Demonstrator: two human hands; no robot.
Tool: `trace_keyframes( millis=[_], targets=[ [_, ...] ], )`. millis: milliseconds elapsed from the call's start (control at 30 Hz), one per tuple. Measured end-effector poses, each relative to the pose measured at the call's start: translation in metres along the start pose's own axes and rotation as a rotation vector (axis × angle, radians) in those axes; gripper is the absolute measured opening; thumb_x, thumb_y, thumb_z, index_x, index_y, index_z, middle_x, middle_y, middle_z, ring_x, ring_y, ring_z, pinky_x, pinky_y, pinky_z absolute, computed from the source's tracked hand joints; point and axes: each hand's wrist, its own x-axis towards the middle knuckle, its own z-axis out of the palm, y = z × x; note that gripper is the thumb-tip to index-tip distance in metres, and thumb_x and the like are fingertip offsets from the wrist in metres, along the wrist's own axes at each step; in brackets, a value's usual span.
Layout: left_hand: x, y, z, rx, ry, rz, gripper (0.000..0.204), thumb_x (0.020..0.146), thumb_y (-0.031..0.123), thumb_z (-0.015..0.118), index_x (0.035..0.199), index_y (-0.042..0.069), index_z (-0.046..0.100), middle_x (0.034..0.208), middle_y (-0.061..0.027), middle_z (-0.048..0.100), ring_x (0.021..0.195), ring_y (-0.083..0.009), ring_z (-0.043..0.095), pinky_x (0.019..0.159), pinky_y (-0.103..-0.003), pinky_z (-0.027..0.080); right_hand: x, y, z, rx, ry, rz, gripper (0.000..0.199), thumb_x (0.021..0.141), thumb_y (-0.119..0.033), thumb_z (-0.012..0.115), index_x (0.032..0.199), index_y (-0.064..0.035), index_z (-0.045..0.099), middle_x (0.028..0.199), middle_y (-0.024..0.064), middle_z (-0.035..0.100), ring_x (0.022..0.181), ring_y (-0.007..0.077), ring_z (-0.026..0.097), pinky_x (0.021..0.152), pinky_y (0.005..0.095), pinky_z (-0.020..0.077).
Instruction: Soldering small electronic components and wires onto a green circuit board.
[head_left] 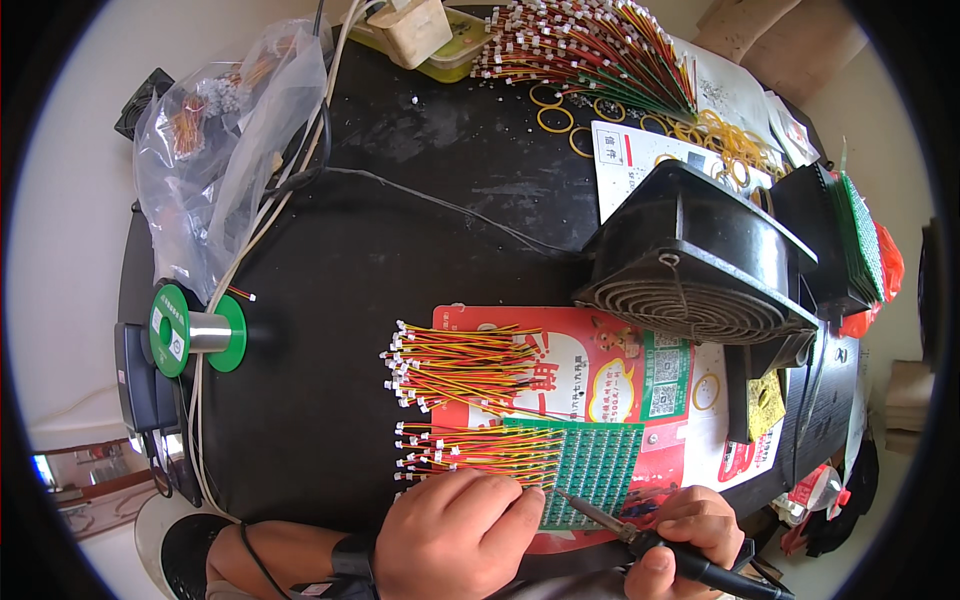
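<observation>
My right hand [690, 545] grips a soldering iron [690, 565] by its black handle. Its metal tip reaches the green circuit board panel [600, 460], close to my left fingertips. My left hand [455, 530] is closed in a pinch at the panel's near left part; what it pinches is hidden. Red, black and yellow wires with white connectors [470, 440] run from the panel toward the left. Just beyond them lies a loose bundle of the same connector wires [460, 365]. Panel and wires rest on a red printed sheet [480, 318].
A black fan [700, 260] stands right of centre. Left are a green solder spool [170, 330] and a clear plastic bag [230, 150] of wires. At the back lie a large wire bundle [590, 60] and rubber bands [735, 140]. Stacked green boards [858, 240] stand far right.
</observation>
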Motion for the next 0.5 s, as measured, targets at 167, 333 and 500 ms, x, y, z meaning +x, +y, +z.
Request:
trace_keyframes(
  millis=[167,333,500],
  targets=[
    [0.0,-0.0008,-0.0006,0.0,0.005,0.0,0.019,0.076,-0.001,0.067,0.094,-0.002,0.069,0.087,-0.0113,0.061,0.074,-0.0289,0.062,0.066,-0.037,0.053,0.0,0.0002,0.0012,0.011,0.006,0.004,0.023,0.091,-0.013,0.069,0.095,0.006,0.056,0.072,0.0161,0.056,0.056,0.0247,0.055,0.053,0.037,0.0461],
    [0.0003,-0.0018,-0.0012,0.001,-0.006,0.005,0.019,0.075,-0.002,0.067,0.094,-0.002,0.069,0.086,-0.0115,0.061,0.074,-0.0291,0.062,0.066,-0.037,0.053,0.0031,-0.0006,0.0025,-0.006,-0.004,0.008,0.022,0.09,-0.013,0.07,0.092,0.0051,0.056,0.07,0.016,0.057,0.055,0.0244,0.056,0.052,0.0362,0.0454],
    [0.0008,-0.0017,-0.0018,-0.036,-0.009,0.002,0.019,0.075,-0.003,0.068,0.093,-0.003,0.069,0.086,-0.0116,0.061,0.074,-0.0294,0.061,0.066,-0.038,0.053,0.0027,-0.0004,0.0022,0.0,0.0,0.007,0.023,0.09,-0.013,0.07,0.093,0.005,0.056,0.068,0.0158,0.058,0.054,0.024,0.056,0.051,0.0357,0.0454]
  ],
)
